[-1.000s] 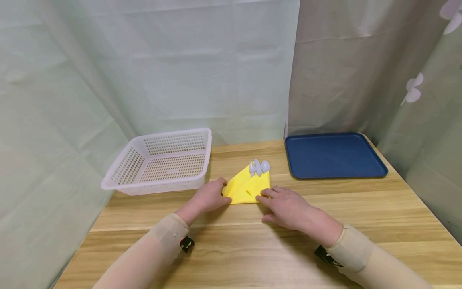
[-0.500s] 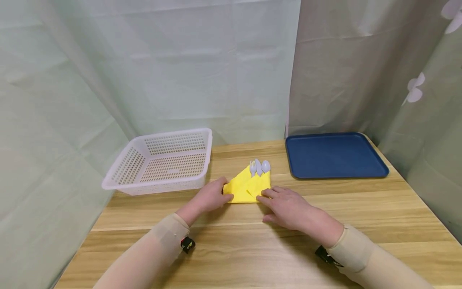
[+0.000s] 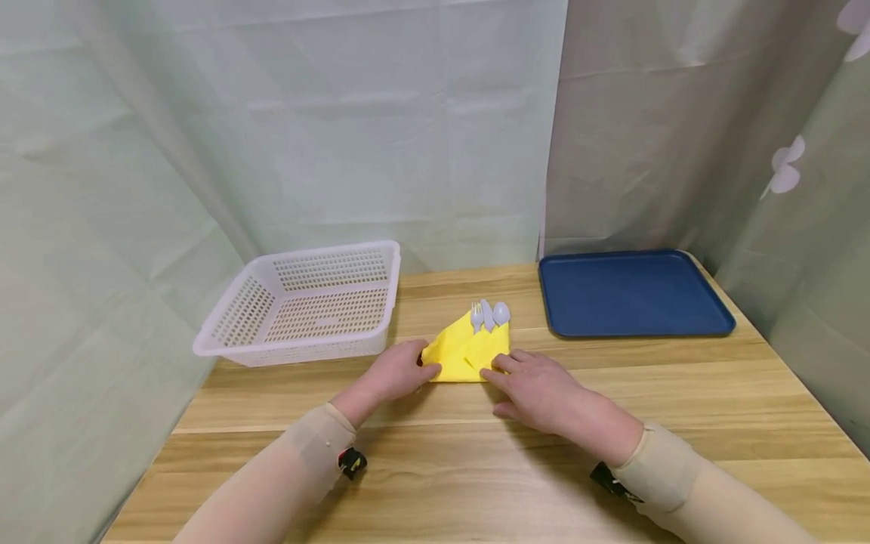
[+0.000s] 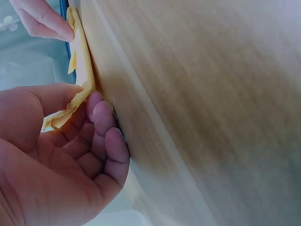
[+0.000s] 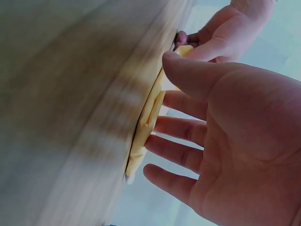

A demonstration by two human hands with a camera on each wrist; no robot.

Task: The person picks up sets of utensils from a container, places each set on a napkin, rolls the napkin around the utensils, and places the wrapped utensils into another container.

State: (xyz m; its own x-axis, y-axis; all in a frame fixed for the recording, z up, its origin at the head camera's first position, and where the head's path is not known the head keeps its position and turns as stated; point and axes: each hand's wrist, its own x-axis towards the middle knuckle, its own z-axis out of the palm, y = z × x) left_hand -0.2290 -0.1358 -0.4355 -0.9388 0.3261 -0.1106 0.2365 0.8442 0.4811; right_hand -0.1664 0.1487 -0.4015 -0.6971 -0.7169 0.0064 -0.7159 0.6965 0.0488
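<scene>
A folded yellow napkin (image 3: 455, 355) lies on the table between both hands. From its far edge stick out the heads of a fork (image 3: 477, 317), a knife (image 3: 487, 316) and a spoon (image 3: 501, 313), light purple-grey; their handles are hidden in the folds. My left hand (image 3: 399, 369) pinches the napkin's left side, thumb above and curled fingers beneath, as the left wrist view shows; that side is lifted slightly. The fingertips of my right hand (image 3: 540, 389) press on the napkin's near right part. In the right wrist view those fingers are extended and spread, with the thumb off the cloth.
A white perforated plastic basket (image 3: 299, 349) stands at the back left of the wooden table (image 3: 448, 483). A dark blue tray (image 3: 635, 295) lies flat at the back right. Pale curtains (image 3: 381, 136) hang behind and at both sides.
My left hand has raised the napkin's left side a little and drawn its fingers slightly toward the middle. My right hand and the cutlery look almost the same.
</scene>
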